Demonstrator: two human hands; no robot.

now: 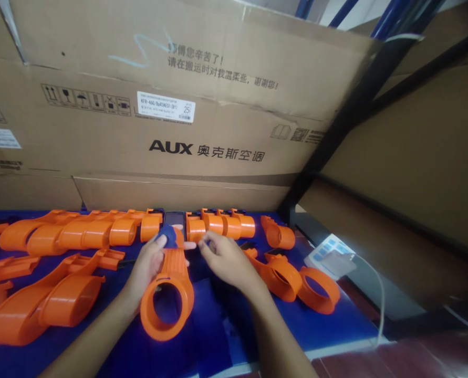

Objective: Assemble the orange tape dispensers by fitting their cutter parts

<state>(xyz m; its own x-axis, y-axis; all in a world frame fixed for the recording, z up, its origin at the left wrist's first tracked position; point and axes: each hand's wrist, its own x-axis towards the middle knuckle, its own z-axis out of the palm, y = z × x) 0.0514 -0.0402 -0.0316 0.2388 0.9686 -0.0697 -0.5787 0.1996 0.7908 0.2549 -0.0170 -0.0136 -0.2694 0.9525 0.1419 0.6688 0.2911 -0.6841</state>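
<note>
An orange plastic part [174,269] with a round ring at its lower end is in my left hand [147,262]. My left thumb presses on a dark blue piece [169,237] at the part's upper end, and a fingertip sticks out beyond it on the right. My right hand [228,257] is just to the right, apart from the part, with its fingers curled and the thumb and index finger close together. Whatever those fingers may pinch is too small or hidden to make out. Behind both hands lies a phone-like device [174,217], partly covered by my left hand.
More orange ringed parts stand in a back row [71,234] and lie at the left [70,302] and right [318,290] on the blue table surface [170,362]. A large cardboard sheet [226,115] rises behind. At right are a black frame bar [336,126] and a white cable [381,294].
</note>
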